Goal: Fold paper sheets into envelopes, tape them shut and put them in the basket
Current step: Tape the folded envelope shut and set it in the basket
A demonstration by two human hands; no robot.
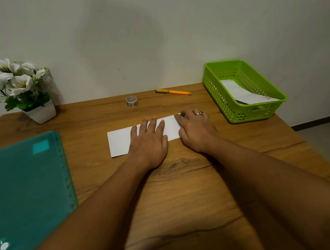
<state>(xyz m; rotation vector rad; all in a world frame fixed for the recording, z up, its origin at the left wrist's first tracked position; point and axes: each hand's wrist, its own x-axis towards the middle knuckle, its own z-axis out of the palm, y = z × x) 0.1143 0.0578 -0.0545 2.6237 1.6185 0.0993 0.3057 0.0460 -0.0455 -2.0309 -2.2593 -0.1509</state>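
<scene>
Left hand lies flat, fingers spread, on the folded paper. Right hand presses its right end, fingers slightly curled. Basket sits nearby on the tabletop.

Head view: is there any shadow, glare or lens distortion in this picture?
In the head view, a broad soft shadow lies on the pale wall; glare shines on the teal translucent plastic folder at its near corner; the wooden table looks bowed by wide-angle distortion.
</scene>
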